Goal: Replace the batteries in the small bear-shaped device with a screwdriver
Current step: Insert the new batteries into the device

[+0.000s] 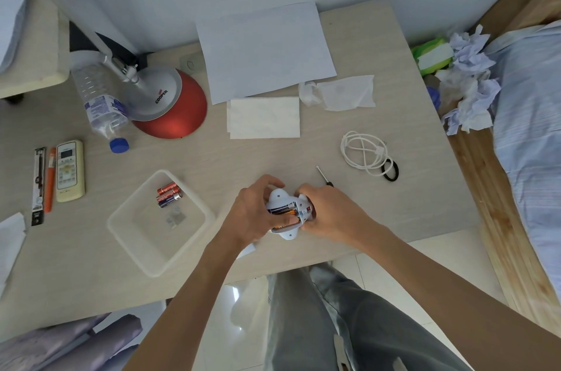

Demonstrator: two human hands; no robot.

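A small white bear-shaped device (280, 199) lies back-up at the desk's front edge, its battery compartment uncovered with batteries (283, 212) showing inside. My left hand (253, 214) grips its left side, a finger pressing on the batteries. My right hand (329, 214) holds its right end. A small screwdriver (324, 177) with a black handle lies on the desk just behind my right hand. Three spare batteries (169, 194) and a small clear piece (175, 218) sit in a translucent tray (121, 225) to the left.
A red lamp (173, 103), a lying water bottle (101, 106), a remote (69, 170) and pens (50, 179) fill the left. Paper sheets (264, 51), tissues (263, 118), a white cable (364, 153) and a black hair tie (390, 171) lie behind. A bed (531, 127) stands right.
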